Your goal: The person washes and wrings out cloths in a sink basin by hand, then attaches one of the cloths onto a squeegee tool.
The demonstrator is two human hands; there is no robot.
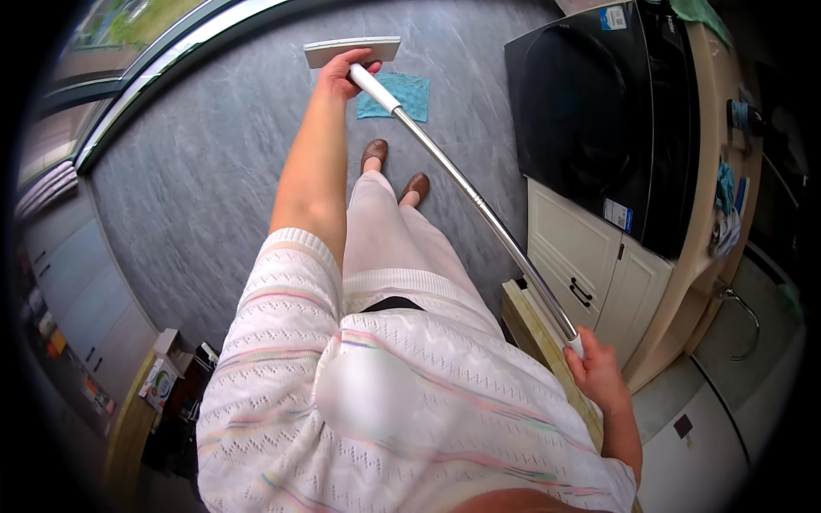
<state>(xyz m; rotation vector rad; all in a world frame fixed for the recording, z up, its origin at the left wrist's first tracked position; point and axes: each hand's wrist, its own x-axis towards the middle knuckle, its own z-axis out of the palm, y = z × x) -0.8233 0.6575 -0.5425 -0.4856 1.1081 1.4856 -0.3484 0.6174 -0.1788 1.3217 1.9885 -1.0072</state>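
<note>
A flat mop with a silver pole (479, 205) slants across the view, its pale rectangular head (321, 55) raised at the top. My left hand (345, 73) is closed round the white section near the mop head, with some fingers hidden. At the lower right, my right hand (597, 369) grips the white end of the pole. A turquoise cloth (406, 98) lies flat on the grey floor, just beyond my feet. It appears below the mop head, partly behind the pole's white section.
A black front-loading appliance (573, 111) stands at the right above white cabinets (571, 244). Beside it is a wooden counter edge (708, 145) and a curved tap (753, 329). Windows (111, 51) line the upper left, with grey drawers (81, 291) below. Brown shoes (374, 156) are on the floor.
</note>
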